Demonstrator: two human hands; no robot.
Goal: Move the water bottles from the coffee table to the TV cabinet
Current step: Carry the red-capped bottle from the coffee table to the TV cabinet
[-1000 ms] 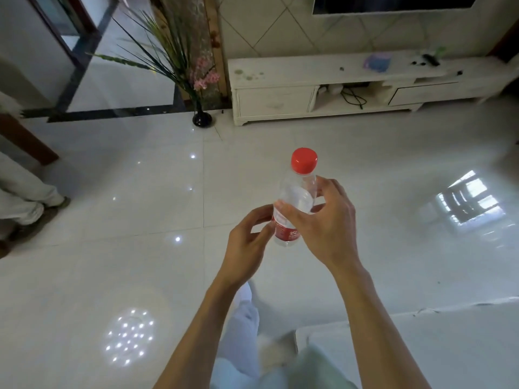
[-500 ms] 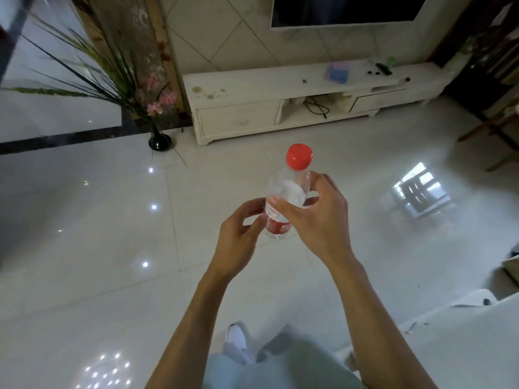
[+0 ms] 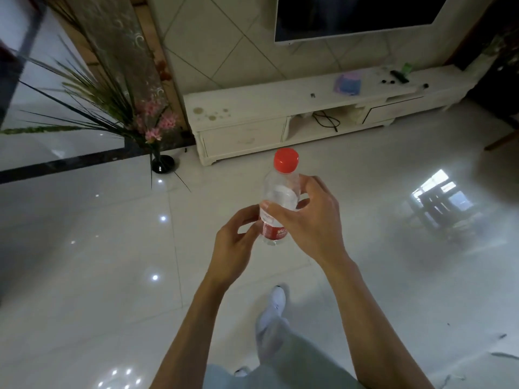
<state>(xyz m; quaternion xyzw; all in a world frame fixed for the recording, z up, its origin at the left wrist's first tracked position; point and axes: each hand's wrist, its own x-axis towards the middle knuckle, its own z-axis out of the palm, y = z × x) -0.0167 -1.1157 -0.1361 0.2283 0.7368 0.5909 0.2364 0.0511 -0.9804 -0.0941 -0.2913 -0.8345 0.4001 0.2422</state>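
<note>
Head view: the TV cabinet (image 3: 252,108) stands nearer than a second ago, so the carry looks well along. The water bottle (image 3: 279,203) rides upright above the floor (image 3: 98,248), the right hand (image 3: 311,220) curled round its middle and the left hand (image 3: 233,245) holding its lower part. The worktop is out of frame, so any remaining bottles cannot be counted.

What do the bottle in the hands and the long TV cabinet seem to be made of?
Clear water bottle with red cap: likely thin transparent plastic, glossy; its wall is see-through. Long white TV cabinet: probably painted wood or board, matte; brown stains mark its top.
</note>
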